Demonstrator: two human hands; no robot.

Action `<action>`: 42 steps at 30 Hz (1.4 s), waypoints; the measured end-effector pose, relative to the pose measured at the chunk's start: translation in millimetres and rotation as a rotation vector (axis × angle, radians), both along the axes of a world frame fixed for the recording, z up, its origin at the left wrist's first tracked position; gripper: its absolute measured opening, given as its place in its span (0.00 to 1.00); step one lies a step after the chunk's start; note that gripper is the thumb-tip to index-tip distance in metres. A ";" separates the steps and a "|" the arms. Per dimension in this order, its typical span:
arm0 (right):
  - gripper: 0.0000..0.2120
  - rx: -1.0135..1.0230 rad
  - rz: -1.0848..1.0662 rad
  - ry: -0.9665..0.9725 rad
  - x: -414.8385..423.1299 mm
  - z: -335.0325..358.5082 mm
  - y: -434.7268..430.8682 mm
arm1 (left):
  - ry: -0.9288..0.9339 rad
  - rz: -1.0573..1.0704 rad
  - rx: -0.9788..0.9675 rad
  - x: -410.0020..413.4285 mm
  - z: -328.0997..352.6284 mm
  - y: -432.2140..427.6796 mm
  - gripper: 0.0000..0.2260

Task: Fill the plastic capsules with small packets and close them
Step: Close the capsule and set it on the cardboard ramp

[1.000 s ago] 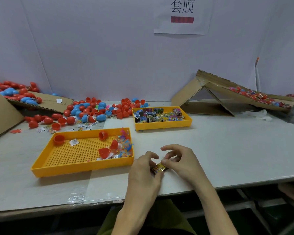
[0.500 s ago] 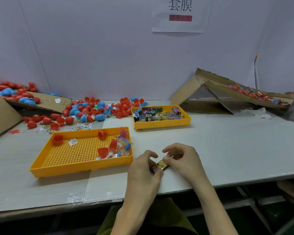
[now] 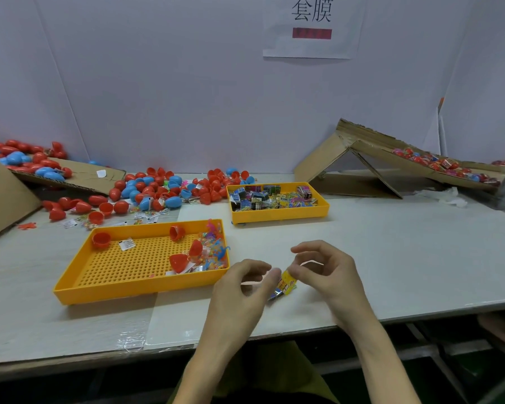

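Pinching, head view: small packet (image 3: pixel 285 284) caught between both hands, just above the near part of the worktop (image 3: pixel 391 258), not inside any capsule.
Left hand (image 3: pixel 239 290): fingers curled, thumb tip pressed to the packet's left side, forefinger hooked over just above.
Right hand (image 3: pixel 327 275): fingers curled, thumb and forefinger nipping the packet's far, upper end; remaining fingers arched above, holding nothing.
Packet axis: tilted, running from near-left to far-right; yellow printed face at the far end, silvery end lower and closer to the body.
Step in hand: probably folding or squeezing the packet small enough for a capsule; not yet loaded.
Nearest capsule: open red capsule half (image 3: pixel 178 263) in the near right corner of the perforated yellow tray (image 3: pixel 70 290), to the left of the hands and slightly farther out; direction of its mouth hard to read.
Nearer hand: left, just beside the tray's right wall; right hand on the far side of the packet from it.
Next move, as a guess: packet held in the right hand alone, left freed to reach sideways for that half.
Further stock: more packets in the smaller yellow tray (image 3: pixel 280 217) straight beyond the hands; loose red and blue capsules (image 3: pixel 158 191) heaped far left, well apart.
Risk: glossy wrapper, light fingertip grip, easy to drop at the hand-over.
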State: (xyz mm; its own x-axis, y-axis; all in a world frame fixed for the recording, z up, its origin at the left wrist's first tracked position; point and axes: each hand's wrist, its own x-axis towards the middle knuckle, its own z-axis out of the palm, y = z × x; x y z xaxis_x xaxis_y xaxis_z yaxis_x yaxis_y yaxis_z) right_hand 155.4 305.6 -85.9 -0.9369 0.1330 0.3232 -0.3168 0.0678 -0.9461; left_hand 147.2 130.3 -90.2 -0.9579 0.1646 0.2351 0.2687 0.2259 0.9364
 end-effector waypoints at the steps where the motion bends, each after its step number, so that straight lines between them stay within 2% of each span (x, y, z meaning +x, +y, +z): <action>1: 0.14 0.008 0.027 0.004 0.9 0.9 -0.2 | -0.017 -0.025 0.030 -0.4 1.4 -1.9 0.17; 6: 0.12 0.085 0.119 0.009 3.9 3.7 -1.5 | 0.031 -0.079 -0.055 -1.5 -2.7 -4.7 0.03; 10: 0.11 0.120 0.116 0.011 4.3 4.6 -1.9 | 0.023 -0.122 -0.071 -2.6 -2.8 -6.8 0.05; 14: 0.08 0.087 0.091 -0.004 3.1 4.9 -2.6 | -0.002 -0.090 0.086 -3.6 -1.8 -10.9 0.07; 16: 0.11 0.205 0.103 -0.045 1.6 4.3 -5.1 | -0.038 -0.108 0.169 -3.7 -0.8 -12.9 0.05; 19: 0.15 0.356 0.138 -0.090 1.4 2.3 -9.5 | -0.049 -0.137 0.187 -3.4 0.1 -13.6 0.05; 23: 0.06 0.318 0.170 -0.093 2.4 2.0 -5.2 | -0.055 -0.141 0.164 -3.2 0.2 -12.9 0.03; 29: 0.00 0.284 0.199 -0.091 2.9 3.2 -4.4 | -0.066 -0.126 0.174 -3.7 -0.4 -12.7 0.05; 32: 0.03 0.257 0.206 -0.080 3.1 3.7 -4.2 | -0.066 -0.132 0.193 -3.9 -0.3 -13.2 0.04; 35: 0.04 0.243 0.203 -0.078 2.4 2.5 -3.5 | -0.063 -0.152 0.227 -2.7 0.8 -14.1 0.09; 40: 0.01 0.172 0.195 -0.056 1.4 0.1 -1.7 | -0.074 -0.122 0.285 -4.2 -0.6 -14.2 0.06; 42: 0.03 0.133 0.193 -0.046 1.1 -0.7 -0.2 | -0.071 -0.113 0.288 -3.9 -0.5 -13.9 0.06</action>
